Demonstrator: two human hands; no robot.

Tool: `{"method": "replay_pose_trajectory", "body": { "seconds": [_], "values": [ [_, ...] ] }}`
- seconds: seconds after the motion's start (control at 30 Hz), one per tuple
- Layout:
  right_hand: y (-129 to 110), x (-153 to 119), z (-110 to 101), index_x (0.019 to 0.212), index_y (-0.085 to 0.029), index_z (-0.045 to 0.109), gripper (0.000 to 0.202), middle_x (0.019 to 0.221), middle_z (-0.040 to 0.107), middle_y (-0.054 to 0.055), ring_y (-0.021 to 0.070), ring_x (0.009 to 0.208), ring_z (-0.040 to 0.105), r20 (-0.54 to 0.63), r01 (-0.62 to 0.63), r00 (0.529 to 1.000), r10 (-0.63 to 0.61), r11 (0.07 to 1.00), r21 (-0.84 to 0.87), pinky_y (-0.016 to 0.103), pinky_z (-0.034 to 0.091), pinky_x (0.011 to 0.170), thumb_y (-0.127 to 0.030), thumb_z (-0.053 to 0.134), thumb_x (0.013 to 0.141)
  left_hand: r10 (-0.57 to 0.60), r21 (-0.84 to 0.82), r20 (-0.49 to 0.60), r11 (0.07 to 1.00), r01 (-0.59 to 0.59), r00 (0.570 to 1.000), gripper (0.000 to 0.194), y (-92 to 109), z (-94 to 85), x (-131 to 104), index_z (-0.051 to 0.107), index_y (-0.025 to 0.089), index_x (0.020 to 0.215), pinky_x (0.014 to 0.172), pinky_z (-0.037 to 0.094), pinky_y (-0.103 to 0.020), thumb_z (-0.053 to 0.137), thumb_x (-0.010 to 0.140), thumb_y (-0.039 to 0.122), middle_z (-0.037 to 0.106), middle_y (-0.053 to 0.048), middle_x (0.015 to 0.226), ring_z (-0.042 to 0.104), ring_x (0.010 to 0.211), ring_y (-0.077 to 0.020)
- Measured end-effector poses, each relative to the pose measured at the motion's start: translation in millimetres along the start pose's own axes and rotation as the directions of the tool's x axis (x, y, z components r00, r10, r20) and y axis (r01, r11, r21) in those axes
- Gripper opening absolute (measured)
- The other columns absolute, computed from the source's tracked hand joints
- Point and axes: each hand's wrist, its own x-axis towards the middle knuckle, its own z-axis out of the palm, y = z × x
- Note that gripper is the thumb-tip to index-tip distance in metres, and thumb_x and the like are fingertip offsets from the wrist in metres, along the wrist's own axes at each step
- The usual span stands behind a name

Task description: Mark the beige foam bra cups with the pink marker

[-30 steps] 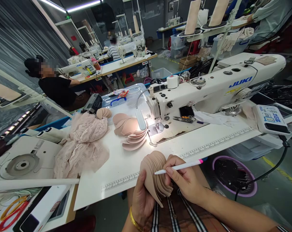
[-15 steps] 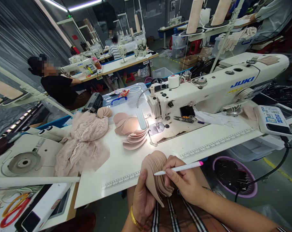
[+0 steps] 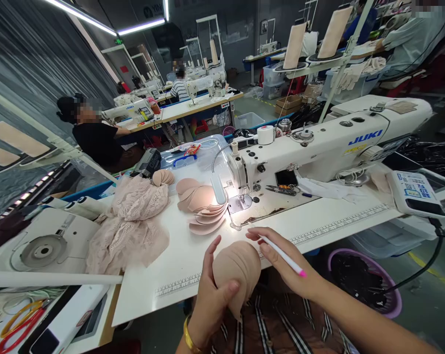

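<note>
My left hand (image 3: 215,290) grips a fanned stack of beige bra cup pads (image 3: 235,268), its thumb pressed across the front one. Just right of the stack is my right hand (image 3: 281,258), with a white pen (image 3: 281,253) lodged between thumb and fingers. The pen's pink end points down toward my wrist, and its other end is at the fingers. Beyond my hands, more pinkish cup pads (image 3: 204,206) lie in an overlapping pile beside the sewing machine's lit needle plate (image 3: 240,203).
A white JUKI sewing machine (image 3: 318,142) spans the table's right side. Beige lace fabric (image 3: 134,216) is heaped at left, near small round pads (image 3: 163,177). Thread snips (image 3: 281,190) rest on the machine bed. A purple basket (image 3: 395,305) stands below right. A co-worker (image 3: 97,137) sits at back left.
My right hand has swung the pen round from pointing at the pads, so its pink end now faces down. The stack has turned in my left hand, whose thumb now lies over its front.
</note>
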Motion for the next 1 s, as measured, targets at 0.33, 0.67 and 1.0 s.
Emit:
{"method": "replay_pose_trajectory", "body": {
  "seconds": [0.33,0.67,1.0],
  "values": [
    [-16.1,20.9,16.4,0.129,-0.027,0.054,0.058,0.105,0.063,0.0,0.024,0.094,0.058,0.243,-0.167,0.952,0.186,0.981,-0.097,0.035,0.046,0.083,-0.023,0.072,0.074,0.442,0.543,0.178,0.701,-0.462,0.879,0.107,-0.9,-11.2,16.1,0.026,0.046,0.165,0.094,0.06,-0.042,0.089,0.081,0.025,0.056,-0.011,0.144,0.068,0.113,-0.0281],
    [4.0,10.2,45.9,0.132,-0.031,0.039,0.053,0.118,0.064,0.005,0.0229,0.105,0.065,-0.069,0.02,0.998,0.012,0.896,0.444,0.034,0.056,0.09,-0.046,0.074,0.095,0.172,-0.518,0.059,0.847,-0.117,0.983,0.059,-24.8,12.1,11.1,0.06,0.033,0.152,0.128,0.036,-0.054,0.069,0.098,0.054,0.06,-0.01,0.155,0.051,0.147,-0.0363],
    [13.0,-10.9,42.4,0.156,-0.028,0.033,0.08,0.153,0.048,0.012,0.0302,0.143,0.048,0.012,0.1,0.995,-0.101,0.992,0.081,0.042,0.038,0.122,-0.044,0.08,0.093,0.247,-0.784,0.319,0.612,0.108,0.915,0.04,-30.9,-13.3,17.3,0.067,0.032,0.145,0.129,0.032,-0.041,0.045,0.112,0.033,0.066,-0.007,0.15,0.061,0.141,-0.024]
  ]
}}
